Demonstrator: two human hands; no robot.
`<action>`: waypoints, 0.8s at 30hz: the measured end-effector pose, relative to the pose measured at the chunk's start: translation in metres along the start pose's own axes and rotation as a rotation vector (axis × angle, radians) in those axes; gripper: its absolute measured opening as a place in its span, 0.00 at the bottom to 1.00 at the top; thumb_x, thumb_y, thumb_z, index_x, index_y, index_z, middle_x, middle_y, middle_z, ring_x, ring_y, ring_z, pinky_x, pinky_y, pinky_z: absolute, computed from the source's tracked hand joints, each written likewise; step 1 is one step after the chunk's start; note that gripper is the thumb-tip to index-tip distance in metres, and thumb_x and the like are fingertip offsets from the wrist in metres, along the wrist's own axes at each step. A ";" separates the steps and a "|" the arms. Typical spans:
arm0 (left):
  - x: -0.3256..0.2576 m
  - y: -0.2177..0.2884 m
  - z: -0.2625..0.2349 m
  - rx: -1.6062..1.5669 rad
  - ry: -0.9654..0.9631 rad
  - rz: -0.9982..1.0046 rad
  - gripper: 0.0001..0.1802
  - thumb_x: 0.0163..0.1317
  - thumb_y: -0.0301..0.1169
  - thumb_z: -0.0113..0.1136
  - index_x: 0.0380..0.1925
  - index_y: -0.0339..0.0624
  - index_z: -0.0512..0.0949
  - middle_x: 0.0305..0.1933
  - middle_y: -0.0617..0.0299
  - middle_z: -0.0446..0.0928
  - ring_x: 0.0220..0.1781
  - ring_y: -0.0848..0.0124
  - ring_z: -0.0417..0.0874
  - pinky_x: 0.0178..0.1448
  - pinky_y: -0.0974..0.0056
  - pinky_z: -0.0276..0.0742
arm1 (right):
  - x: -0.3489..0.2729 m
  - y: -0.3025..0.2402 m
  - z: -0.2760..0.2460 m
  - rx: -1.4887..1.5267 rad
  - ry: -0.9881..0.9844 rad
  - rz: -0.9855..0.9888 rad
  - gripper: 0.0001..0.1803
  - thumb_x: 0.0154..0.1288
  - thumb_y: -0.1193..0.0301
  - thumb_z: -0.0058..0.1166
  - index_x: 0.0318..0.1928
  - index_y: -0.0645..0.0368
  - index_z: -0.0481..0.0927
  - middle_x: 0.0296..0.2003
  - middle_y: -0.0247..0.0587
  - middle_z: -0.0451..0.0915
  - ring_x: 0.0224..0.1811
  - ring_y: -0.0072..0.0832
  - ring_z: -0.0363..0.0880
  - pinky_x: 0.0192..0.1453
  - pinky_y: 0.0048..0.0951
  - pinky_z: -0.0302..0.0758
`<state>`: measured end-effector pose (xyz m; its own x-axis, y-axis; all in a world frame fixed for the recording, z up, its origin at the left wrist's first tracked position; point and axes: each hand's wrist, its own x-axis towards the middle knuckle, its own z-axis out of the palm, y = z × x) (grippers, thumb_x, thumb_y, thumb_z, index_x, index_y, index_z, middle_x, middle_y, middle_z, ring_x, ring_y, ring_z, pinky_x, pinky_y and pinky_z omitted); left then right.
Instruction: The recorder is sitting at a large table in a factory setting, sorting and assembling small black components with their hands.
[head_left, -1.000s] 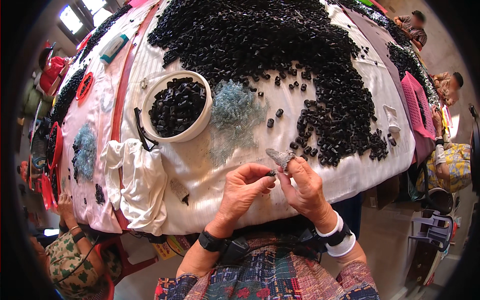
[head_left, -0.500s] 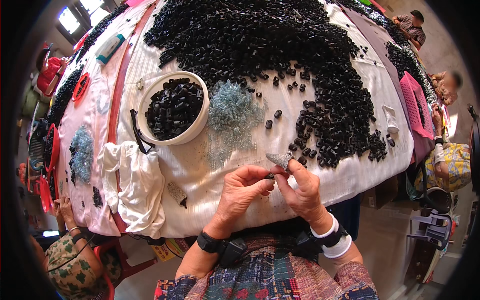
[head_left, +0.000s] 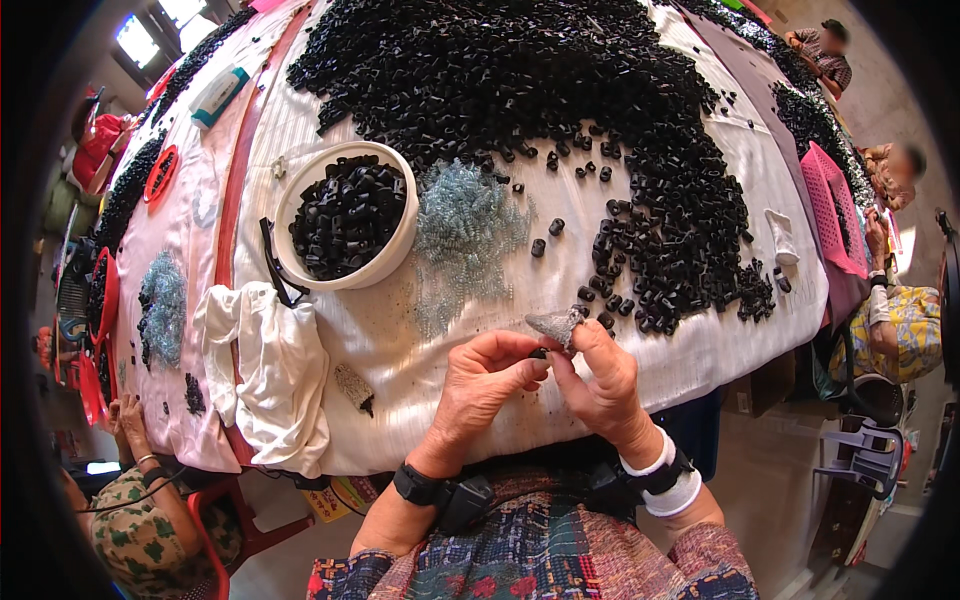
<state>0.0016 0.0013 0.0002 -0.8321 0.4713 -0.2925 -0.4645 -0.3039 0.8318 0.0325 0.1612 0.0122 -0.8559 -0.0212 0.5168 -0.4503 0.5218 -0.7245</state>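
My left hand (head_left: 485, 385) pinches a small black part (head_left: 540, 353) between thumb and fingertips, just above the front of the table. Meeting it there, the fingertips of my right hand (head_left: 603, 390) close against the same part, which they mostly hide. A grey knitted finger cover (head_left: 556, 325) sits on a finger of my right hand and points left. Past my hands lies a large spread of small black cylindrical parts (head_left: 665, 240). Left of that spread is a heap of clear bluish coiled pieces (head_left: 465, 225).
A white bucket (head_left: 405, 235) of black parts stands left of the coils. Nearer lie a white cloth (head_left: 270, 375) and another grey finger cover (head_left: 354, 388). A pink basket (head_left: 830, 205) is at the right edge. Other people sit at both sides, one in a camouflage top (head_left: 150, 520).
My right hand has shifted very slightly left, and its covered finger has tilted. Both hands stay together at the small black part. The person at lower left has moved a little.
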 end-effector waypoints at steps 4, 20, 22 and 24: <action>0.000 0.000 0.000 0.018 0.004 -0.020 0.12 0.56 0.27 0.66 0.39 0.37 0.79 0.34 0.63 0.82 0.33 0.78 0.80 0.38 0.73 0.77 | 0.000 -0.001 0.000 -0.024 0.011 0.018 0.18 0.46 0.89 0.56 0.41 0.68 0.75 0.33 0.48 0.75 0.32 0.44 0.74 0.35 0.35 0.74; 0.001 -0.003 -0.002 0.010 -0.004 0.013 0.10 0.56 0.24 0.65 0.38 0.36 0.79 0.35 0.63 0.81 0.34 0.78 0.80 0.39 0.73 0.77 | -0.003 -0.005 0.002 -0.069 0.029 -0.132 0.20 0.44 0.89 0.56 0.42 0.67 0.75 0.32 0.47 0.76 0.34 0.45 0.76 0.37 0.37 0.75; -0.004 -0.004 -0.007 -0.028 -0.004 0.016 0.09 0.56 0.23 0.64 0.38 0.36 0.79 0.35 0.62 0.81 0.34 0.78 0.81 0.39 0.73 0.78 | -0.004 -0.007 0.005 -0.037 0.004 -0.124 0.19 0.44 0.89 0.56 0.41 0.67 0.75 0.33 0.49 0.77 0.35 0.46 0.77 0.38 0.37 0.76; -0.002 -0.001 -0.003 -0.020 0.007 0.002 0.09 0.56 0.23 0.64 0.38 0.36 0.79 0.35 0.62 0.81 0.35 0.77 0.81 0.39 0.73 0.78 | -0.003 -0.007 0.003 -0.032 0.050 -0.079 0.18 0.47 0.89 0.55 0.43 0.67 0.75 0.34 0.50 0.77 0.34 0.46 0.77 0.39 0.37 0.76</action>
<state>0.0026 -0.0017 -0.0014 -0.8349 0.4652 -0.2942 -0.4688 -0.3210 0.8229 0.0378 0.1555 0.0140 -0.8039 -0.0214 0.5944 -0.5070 0.5474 -0.6658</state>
